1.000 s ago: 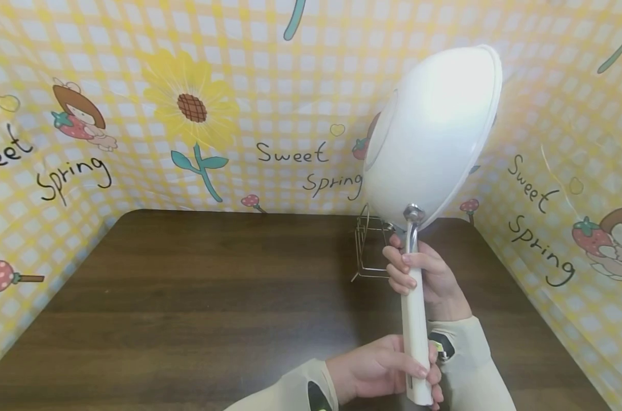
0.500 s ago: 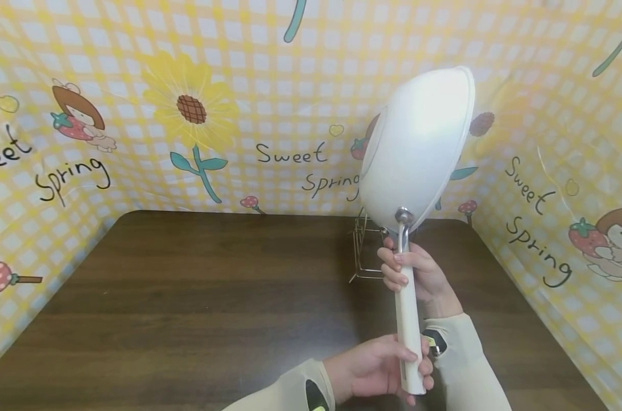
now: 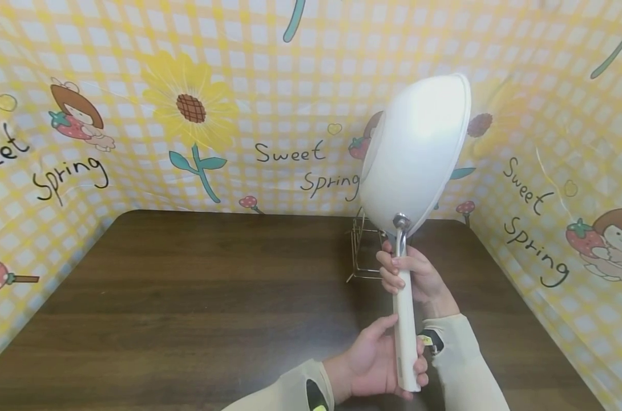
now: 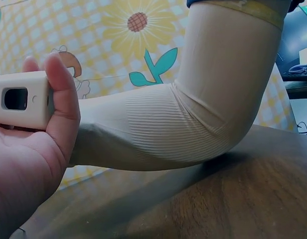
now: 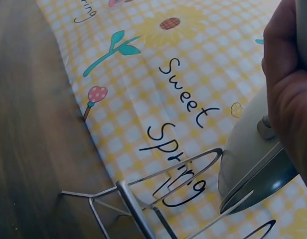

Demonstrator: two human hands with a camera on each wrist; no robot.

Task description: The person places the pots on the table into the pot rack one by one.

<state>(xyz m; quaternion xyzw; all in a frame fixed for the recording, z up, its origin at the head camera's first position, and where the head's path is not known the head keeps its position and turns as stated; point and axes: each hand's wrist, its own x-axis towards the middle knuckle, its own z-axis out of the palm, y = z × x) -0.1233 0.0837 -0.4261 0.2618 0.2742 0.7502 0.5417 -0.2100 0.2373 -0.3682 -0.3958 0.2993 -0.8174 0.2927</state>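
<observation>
A white frying pan [image 3: 419, 148] stands on edge, tilted, its rounded underside facing left in the head view. My right hand [image 3: 426, 279] grips its white handle [image 3: 406, 337] close to the metal neck. Lower down, my left hand [image 3: 370, 362] holds the handle's end, fingers curled round behind it and thumb raised along the left side. The left wrist view shows that handle end [image 4: 34, 89] in the curled fingers. Behind the right hand is a metal wire rack [image 3: 359, 251], partly hidden. In the right wrist view the pan's rim overlaps the rack's wires; contact cannot be told.
The dark wooden table [image 3: 188, 308] stretches to the left of the hands. A yellow checked cloth [image 3: 270, 85] with printed flowers hangs behind it and along both sides.
The pan has come down and moved left, toward the rack, with both hands on its handle. My left thumb has lifted from the front of the handle.
</observation>
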